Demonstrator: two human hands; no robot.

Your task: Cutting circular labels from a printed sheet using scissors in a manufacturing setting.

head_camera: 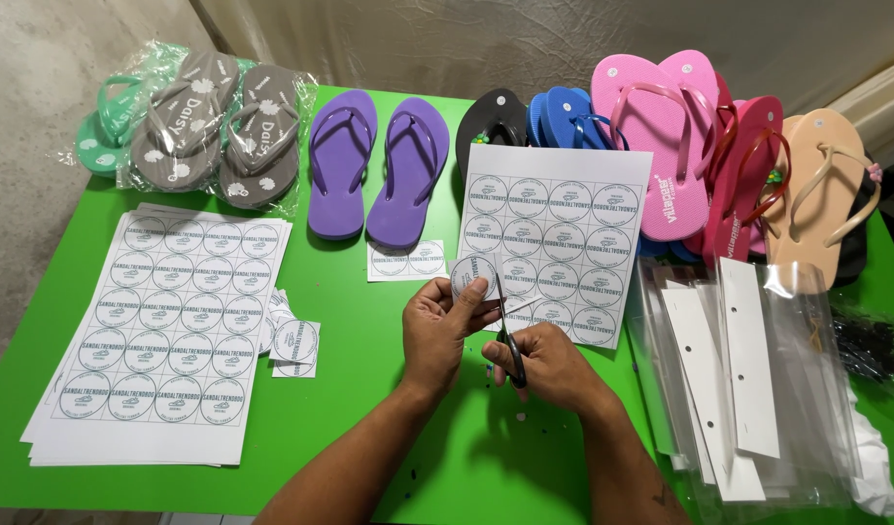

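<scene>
Snipping around a round paper label [473,275], the person's left hand [440,328] pinched the little disc between thumb and fingers, holding it up just above the green worktop [389,418], while the right hand [549,362] was closed through the handles of a pair of scissors [508,342], blades pointing up at the label's edge. The label looked feather-light and floppy, thin paper that would bend or tear if squeezed hard, so a soft pinch at its rim, well away from the blades, seemed the sensible hold. Just behind the hands lay a printed sheet of round labels [554,238], partly cut at its lower left corner. To the left sat a stack of uncut label sheets [165,326], with a few cut pieces [293,342] beside it. Along the back edge ran purple flip-flops [377,165], a bagged grey pair [219,126] and pink ones [661,136]. Clear bags with white card strips [748,379] lay to the right.
</scene>
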